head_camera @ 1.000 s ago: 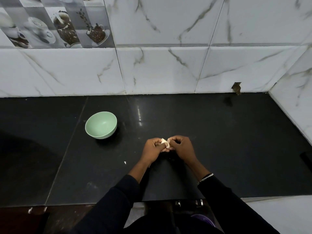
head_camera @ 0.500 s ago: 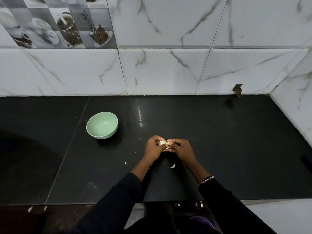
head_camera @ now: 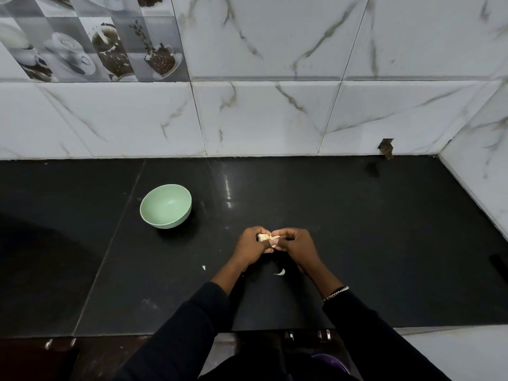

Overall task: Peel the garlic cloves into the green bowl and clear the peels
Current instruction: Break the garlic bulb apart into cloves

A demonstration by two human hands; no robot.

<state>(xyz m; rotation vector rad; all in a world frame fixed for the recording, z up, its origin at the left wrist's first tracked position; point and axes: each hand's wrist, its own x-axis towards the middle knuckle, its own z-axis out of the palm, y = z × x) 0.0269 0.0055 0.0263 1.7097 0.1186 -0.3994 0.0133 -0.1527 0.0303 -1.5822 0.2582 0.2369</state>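
Mostly hidden garlic (head_camera: 263, 237), pinched between curled hands (head_camera: 251, 244)

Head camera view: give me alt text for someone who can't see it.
A person's left hand and right hand pinch a piece of garlic between them over a black counter. A loose peel lies on the counter near the wrists, and an empty green bowl stands off to the left.

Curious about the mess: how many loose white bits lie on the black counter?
2. A curled bit lies nearer the person than the right hand; a tiny speck lies left of the left hand. Others may hide under either.
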